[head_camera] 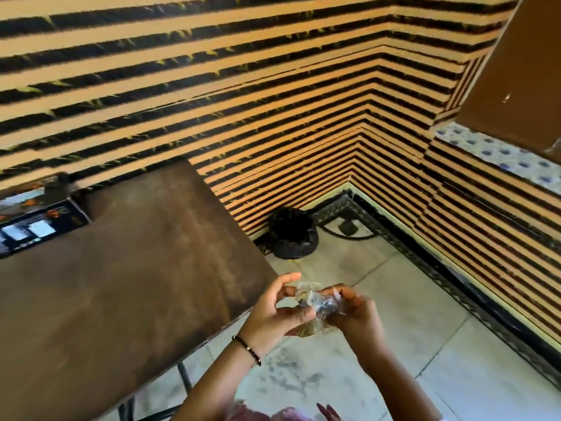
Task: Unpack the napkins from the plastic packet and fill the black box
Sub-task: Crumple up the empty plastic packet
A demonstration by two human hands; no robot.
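Both my hands hold a crumpled clear plastic packet over the floor, just off the right corner of the brown table. My left hand pinches its left side with thumb and fingers. My right hand grips its right side. No napkins show inside the plastic. A black box with white napkins in it lies on the table's far left edge, partly cut off by the frame.
A black bin lined with a bag stands on the tiled floor in the corner by the striped wall. A brown board hangs at the upper right. Open floor lies to the right of my hands.
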